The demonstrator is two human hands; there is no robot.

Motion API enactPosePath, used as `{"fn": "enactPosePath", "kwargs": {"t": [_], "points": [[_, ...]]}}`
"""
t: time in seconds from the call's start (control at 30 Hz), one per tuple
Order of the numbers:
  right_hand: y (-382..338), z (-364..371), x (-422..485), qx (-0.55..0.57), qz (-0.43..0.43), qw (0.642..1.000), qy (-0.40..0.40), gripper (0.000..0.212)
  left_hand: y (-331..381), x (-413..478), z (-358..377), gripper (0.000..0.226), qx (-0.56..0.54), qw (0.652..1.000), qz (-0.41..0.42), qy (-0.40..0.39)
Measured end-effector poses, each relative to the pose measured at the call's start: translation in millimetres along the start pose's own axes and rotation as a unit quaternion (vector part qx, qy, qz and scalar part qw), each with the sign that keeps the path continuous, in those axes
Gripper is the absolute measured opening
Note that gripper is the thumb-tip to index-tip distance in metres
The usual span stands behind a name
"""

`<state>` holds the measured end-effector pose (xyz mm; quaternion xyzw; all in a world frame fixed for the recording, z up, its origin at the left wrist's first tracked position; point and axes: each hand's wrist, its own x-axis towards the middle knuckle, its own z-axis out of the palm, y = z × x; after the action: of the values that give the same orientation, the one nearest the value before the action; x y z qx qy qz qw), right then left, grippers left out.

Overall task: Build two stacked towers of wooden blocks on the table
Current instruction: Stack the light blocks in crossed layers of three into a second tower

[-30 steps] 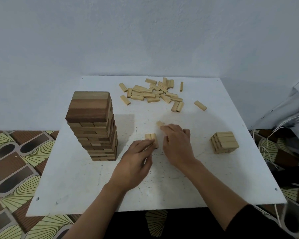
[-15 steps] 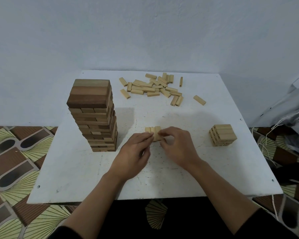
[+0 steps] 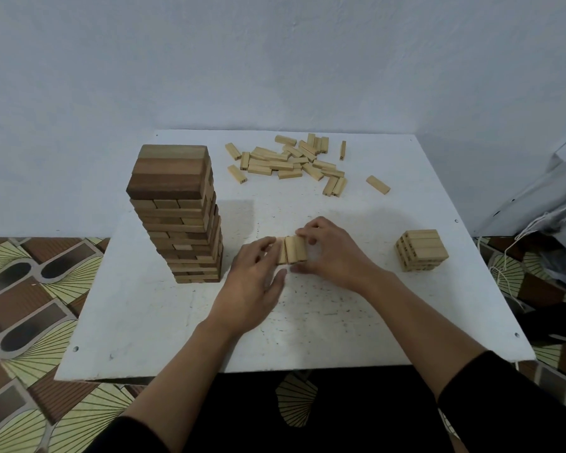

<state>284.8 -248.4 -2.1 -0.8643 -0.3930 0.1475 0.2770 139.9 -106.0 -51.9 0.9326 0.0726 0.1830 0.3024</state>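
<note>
Wooden blocks (image 3: 295, 249) between left hand (image 3: 254, 286) and right hand (image 3: 334, 253), centre of table (image 3: 340, 322).

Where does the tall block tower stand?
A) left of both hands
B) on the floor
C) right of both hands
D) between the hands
A: the tall tower stands left of the left hand, which touches the row of blocks that the right hand pinches.
</note>
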Motion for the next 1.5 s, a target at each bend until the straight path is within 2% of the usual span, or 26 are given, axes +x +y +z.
{"fn": "enactPosePath", "kwargs": {"t": [0.17,0.3,0.43,0.63,0.8,1.17,1.5], "points": [[-1,6,-3,0.017,-0.016,1.0,0.004,0.06,-3,2,0,0.036,0.002,1.0,0.002,0.008],[-1,6,-7,0.008,-0.026,1.0,-0.007,0.059,-4,2,0,0.033,-0.018,1.0,0.0,0.025],[-1,6,-9,0.016,-0.023,0.999,-0.017,0.067,-2,3,0,0.038,-0.017,1.0,0.004,0.021],[1,-2,-10,0.012,-0.042,0.997,-0.059,0.052,-5,2,0,0.053,-0.018,1.0,0.001,0.003],[3,-8,-14,-0.001,-0.049,0.995,-0.086,0.054,-5,2,-1,0.053,-0.005,1.0,0.01,-0.013],[1,-9,-17,-0.002,-0.052,0.996,-0.077,0.054,-2,5,-4,0.05,-0.001,1.0,0.016,-0.024],[8,-14,-16,0.015,-0.054,0.993,-0.102,0.07,-5,5,-1,0.057,0.028,0.999,0.022,-0.034]]}}
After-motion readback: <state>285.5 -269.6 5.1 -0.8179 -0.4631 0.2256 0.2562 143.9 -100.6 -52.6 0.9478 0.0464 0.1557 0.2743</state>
